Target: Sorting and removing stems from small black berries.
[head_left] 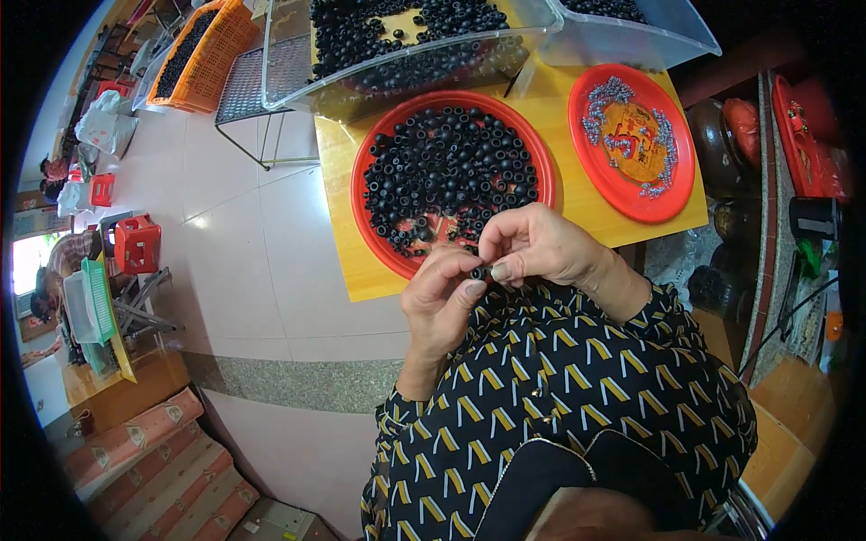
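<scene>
My left hand (440, 296) pinches a small black round part with a hole (477, 273) between thumb and fingertips. My right hand (545, 249) is closed in a pinch right beside it, its fingertips nearly meeting the left ones. What the right fingers hold, if anything, is too small to make out. Both hands are over the near rim of a round red tray (360, 209), in front of my patterned shirt. Loose black round parts (442, 167) of the same kind cover most of that tray, many showing a hollow end.
On the yellow table (338, 257), a red oval tray (585, 171) holds small silvery metal pieces. Clear plastic bins (532, 59) of black parts stand at the back. Left are a wire rack (257, 77), an orange crate (203, 68) and a person by a distant table.
</scene>
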A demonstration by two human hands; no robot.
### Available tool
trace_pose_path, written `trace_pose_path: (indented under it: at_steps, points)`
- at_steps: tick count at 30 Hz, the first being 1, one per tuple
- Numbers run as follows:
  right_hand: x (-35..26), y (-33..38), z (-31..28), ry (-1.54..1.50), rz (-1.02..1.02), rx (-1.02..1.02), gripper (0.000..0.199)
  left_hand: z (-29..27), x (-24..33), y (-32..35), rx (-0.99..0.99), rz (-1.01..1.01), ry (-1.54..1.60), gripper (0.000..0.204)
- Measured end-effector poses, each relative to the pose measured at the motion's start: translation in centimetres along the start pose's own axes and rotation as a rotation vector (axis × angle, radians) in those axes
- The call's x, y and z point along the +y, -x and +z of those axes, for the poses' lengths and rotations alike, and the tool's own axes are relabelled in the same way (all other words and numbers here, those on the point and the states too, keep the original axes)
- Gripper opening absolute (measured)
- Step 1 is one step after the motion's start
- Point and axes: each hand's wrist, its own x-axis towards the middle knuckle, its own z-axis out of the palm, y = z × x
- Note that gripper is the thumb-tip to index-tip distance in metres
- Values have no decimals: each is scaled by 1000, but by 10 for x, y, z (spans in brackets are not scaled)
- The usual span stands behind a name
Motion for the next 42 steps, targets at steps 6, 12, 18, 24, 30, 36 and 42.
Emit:
trace_pose_path:
  at_steps: [6,12,18,24,30,36,42]
  points:
    - [8,0,3,-413,146,-164,21,-5,7,-6,-95,176,-242,17]
    - [18,-3,4,-503,60,-242,18,-6,13,-14,-204,239,-298,19]
    - [18,-2,3,-455,55,-167,13,1,9,-11,-145,231,-376,17]
    - [-26,9,-25,-235,-2,41,25,13,19,-4,30,-29,-67,38]
    - [-137,22,-112,118,-597,455,31,-4,91,-8,-198,518,449,32]
    - [-104,65,-155,608,-393,886,23,36,150,-22,-220,715,736,34]
    - [-49,94,-157,1213,-86,1032,17,30,147,-34,-538,644,805,51]
